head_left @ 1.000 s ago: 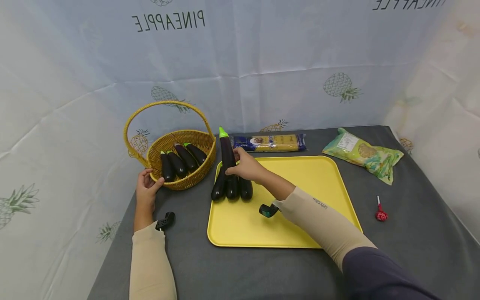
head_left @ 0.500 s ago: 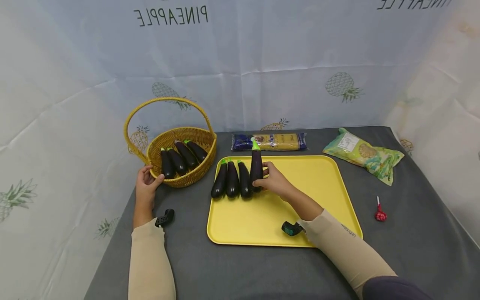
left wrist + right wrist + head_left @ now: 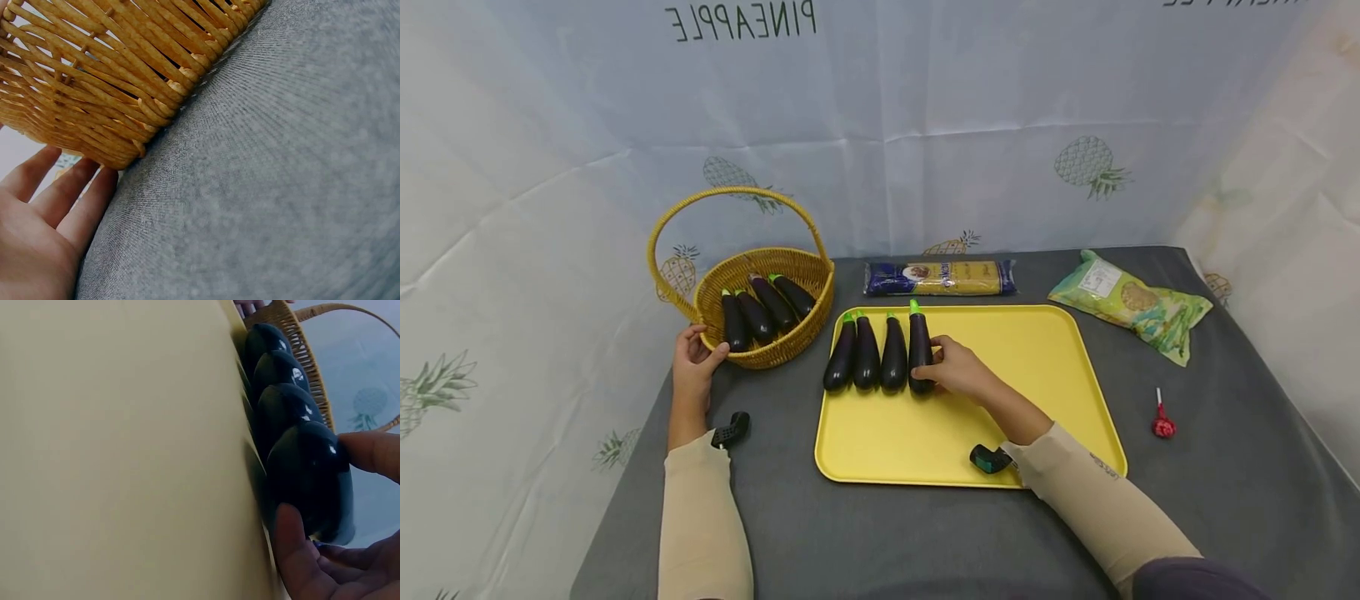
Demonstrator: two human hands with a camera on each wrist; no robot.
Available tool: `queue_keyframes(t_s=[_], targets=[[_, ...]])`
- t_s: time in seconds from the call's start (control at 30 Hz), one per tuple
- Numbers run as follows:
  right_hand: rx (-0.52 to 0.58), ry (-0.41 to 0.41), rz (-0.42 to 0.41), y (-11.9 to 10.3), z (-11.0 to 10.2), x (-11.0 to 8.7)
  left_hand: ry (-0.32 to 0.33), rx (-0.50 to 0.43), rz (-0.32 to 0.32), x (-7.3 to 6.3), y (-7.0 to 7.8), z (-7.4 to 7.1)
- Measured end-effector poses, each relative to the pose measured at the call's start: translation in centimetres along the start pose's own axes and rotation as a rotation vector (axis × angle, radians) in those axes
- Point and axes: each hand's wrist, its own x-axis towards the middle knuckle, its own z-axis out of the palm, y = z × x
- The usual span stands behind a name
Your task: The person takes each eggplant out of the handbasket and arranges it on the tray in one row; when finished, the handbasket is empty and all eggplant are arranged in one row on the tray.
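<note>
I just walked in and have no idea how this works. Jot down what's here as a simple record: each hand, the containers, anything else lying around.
left hand: touching the near-left side of the wicker basket
right hand: pinching the rightmost eggplant in the tray row
basket contents: four eggplants
yellow tray: three eggplants side by side, plus the held one at the row's right end
behind tray: blue-and-yellow pasta packet
right of tray: green snack bag, farther back; red lollipop, nearer

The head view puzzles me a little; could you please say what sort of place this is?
Probably a staged tabletop set: a pineapple-print cloth hangs behind a grey table bearing a yellow tray and wicker basket, both holding eggplants.
</note>
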Motion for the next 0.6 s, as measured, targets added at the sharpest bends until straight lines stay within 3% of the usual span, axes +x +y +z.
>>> queue_keyframes(t_s=[0.37,0.6], targets=[[-0.159,0.013,0.011,-0.2,-0.2,0.3,-0.006,0.013,-0.014,0.1,0.3,0.0],[-0.233,0.002,-0.023,-1.0,-1.2,0.1,-0.023,0.004,-0.011,-0.6,1.7,0.5]])
